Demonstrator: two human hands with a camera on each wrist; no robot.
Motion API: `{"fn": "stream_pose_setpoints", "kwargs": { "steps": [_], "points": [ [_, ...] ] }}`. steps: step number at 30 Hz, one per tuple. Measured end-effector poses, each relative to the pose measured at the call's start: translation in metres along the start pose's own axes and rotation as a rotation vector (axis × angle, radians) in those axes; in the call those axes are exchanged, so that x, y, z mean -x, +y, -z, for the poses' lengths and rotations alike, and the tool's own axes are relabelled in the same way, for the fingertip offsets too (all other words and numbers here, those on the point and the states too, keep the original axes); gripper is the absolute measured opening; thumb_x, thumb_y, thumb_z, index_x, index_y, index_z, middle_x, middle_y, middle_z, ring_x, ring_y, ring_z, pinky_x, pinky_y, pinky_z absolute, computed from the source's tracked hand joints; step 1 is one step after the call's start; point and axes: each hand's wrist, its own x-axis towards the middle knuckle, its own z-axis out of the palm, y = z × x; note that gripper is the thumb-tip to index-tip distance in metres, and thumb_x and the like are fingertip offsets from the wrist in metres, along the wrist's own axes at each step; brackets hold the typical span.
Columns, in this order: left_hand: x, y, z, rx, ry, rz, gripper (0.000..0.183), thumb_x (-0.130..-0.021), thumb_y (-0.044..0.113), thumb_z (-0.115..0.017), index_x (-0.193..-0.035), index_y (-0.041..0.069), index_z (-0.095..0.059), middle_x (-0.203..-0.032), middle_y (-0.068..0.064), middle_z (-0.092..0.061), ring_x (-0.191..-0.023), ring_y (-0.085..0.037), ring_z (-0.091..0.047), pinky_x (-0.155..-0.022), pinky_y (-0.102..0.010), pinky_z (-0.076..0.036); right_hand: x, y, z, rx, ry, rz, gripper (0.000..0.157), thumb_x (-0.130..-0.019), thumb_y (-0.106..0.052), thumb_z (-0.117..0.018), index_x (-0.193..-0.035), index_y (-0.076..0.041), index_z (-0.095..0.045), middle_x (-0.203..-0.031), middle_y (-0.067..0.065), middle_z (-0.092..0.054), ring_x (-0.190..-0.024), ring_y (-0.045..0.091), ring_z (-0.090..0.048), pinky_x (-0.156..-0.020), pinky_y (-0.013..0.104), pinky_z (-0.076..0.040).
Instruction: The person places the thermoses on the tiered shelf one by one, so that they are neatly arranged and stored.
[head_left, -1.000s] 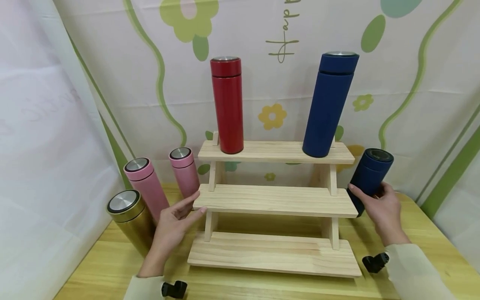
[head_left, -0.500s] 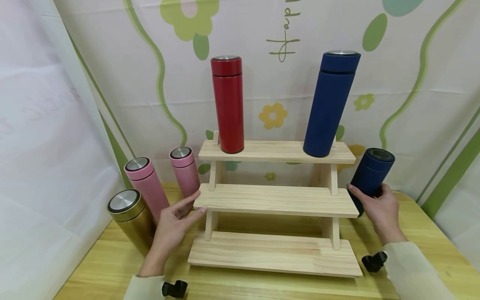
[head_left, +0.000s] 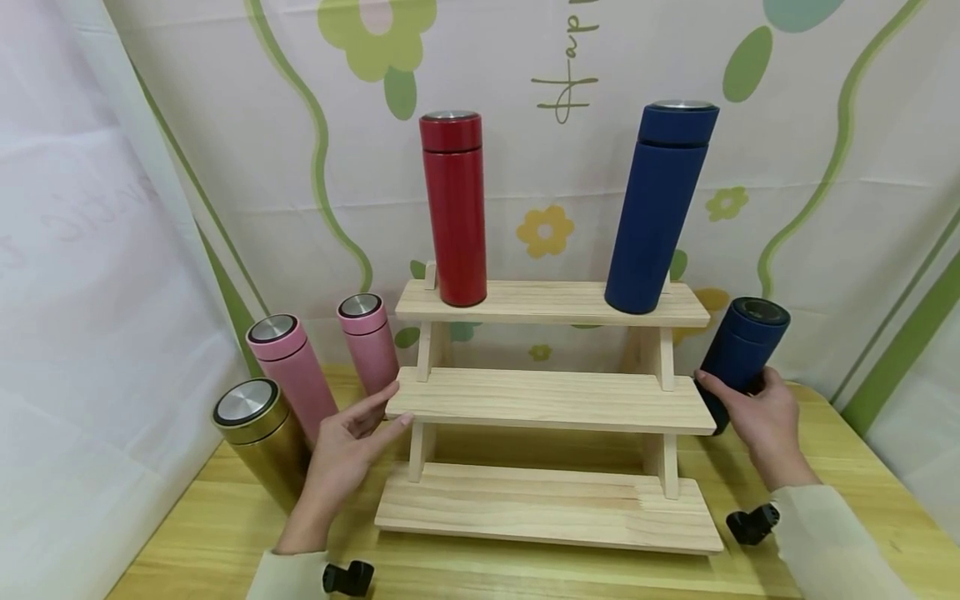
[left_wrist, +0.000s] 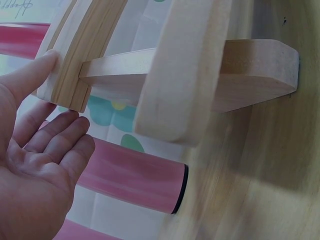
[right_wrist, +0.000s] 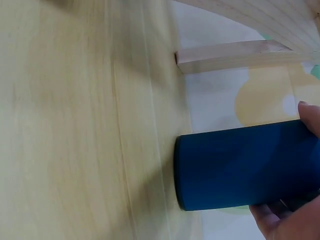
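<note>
Since the earlier frame my view is sliding only by a hair; the bottles and my two hands are keeping their places. Patterned cloth is hanging behind the wooden stand, and the table is carrying the stand, whose three shelves are stepping up away from me. On the stand's top shelf, toward its right end, a tall blue bottle is standing; a red bottle is standing toward that shelf's left end. My left hand is staying unclenched at the left end of the stand's middle shelf — thumb and forefinger touching the wood, the other fingers bending loosely. Left of the stand, nearest me, a gold bottle is standing. Just beside the stand's right end I am grasping a shorter blue bottle: my right hand is curling round it, thumb on the side facing the stand — whether its base is touching the table, I cannot tell. Left of the stand, just behind the gold one, a pink bottle is standing; a second, smaller-looking pink one is standing closer to the stand.
</note>
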Motion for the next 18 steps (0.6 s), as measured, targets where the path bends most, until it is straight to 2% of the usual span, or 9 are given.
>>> {"fn": "stream_pose_setpoints", "kwargs": {
  "steps": [7,11,12,14,16,18],
  "points": [
    [0.000,-0.001,0.000,0.000,0.002,0.002,0.056,-0.090,0.037,-0.085,-0.141,0.027,-0.067,-0.150,0.003,-0.061,-0.142,-0.019,-0.053,-0.117,-0.036,-0.044,0.008,-0.003,0.010,0.020,-0.042,0.006,0.106,-0.091,-0.064,-0.072,-0.163,0.000,-0.028,-0.156,0.032,-0.046,-0.134,0.044,-0.051,-0.076,0.019,-0.045],
    [0.000,-0.001,0.000,0.006,-0.001,0.001,0.056,-0.089,0.037,-0.085,-0.141,0.027,-0.067,-0.150,0.004,-0.061,-0.142,-0.019,-0.053,-0.117,-0.036,-0.044,0.014,-0.005,0.016,0.018,-0.050,-0.007,0.106,-0.091,-0.065,-0.071,-0.164,-0.001,-0.027,-0.157,0.030,-0.044,-0.133,0.042,-0.050,-0.082,0.026,-0.050],
    [0.000,-0.001,0.000,0.005,-0.001,0.001,0.056,-0.089,0.038,-0.085,-0.141,0.027,-0.067,-0.150,0.004,-0.061,-0.142,-0.019,-0.053,-0.117,-0.036,-0.044,0.015,-0.005,0.017,0.014,-0.050,-0.012,0.105,-0.092,-0.064,-0.071,-0.164,-0.002,-0.027,-0.158,0.029,-0.044,-0.132,0.040,-0.049,-0.085,0.029,-0.050],
    [0.000,-0.001,0.000,0.004,0.000,0.002,0.056,-0.089,0.038,-0.085,-0.141,0.028,-0.067,-0.149,0.004,-0.061,-0.142,-0.019,-0.053,-0.117,-0.037,-0.044,0.018,-0.006,0.019,0.006,-0.045,-0.019,0.104,-0.092,-0.064,-0.071,-0.164,-0.002,-0.029,-0.157,0.026,-0.045,-0.127,0.035,-0.051,-0.084,0.027,-0.050],
    [0.000,-0.001,0.000,-0.001,0.001,0.005,0.056,-0.089,0.039,-0.085,-0.141,0.028,-0.067,-0.149,0.004,-0.062,-0.142,-0.019,-0.053,-0.117,-0.037,-0.044,0.021,-0.006,0.022,0.001,-0.042,-0.021,0.103,-0.092,-0.063,-0.072,-0.163,-0.001,-0.030,-0.155,0.024,-0.046,-0.122,0.030,-0.052,-0.082,0.023,-0.048],
    [0.000,-0.002,0.000,-0.002,0.004,0.006,0.056,-0.089,0.039,-0.085,-0.141,0.028,-0.067,-0.149,0.004,-0.062,-0.142,-0.019,-0.054,-0.117,-0.037,-0.044,0.024,-0.006,0.025,0.005,-0.038,-0.014,0.100,-0.092,-0.061,-0.073,-0.161,-0.001,-0.033,-0.150,0.020,-0.049,-0.113,0.020,-0.054,-0.076,0.017,-0.045]
  ]
}}
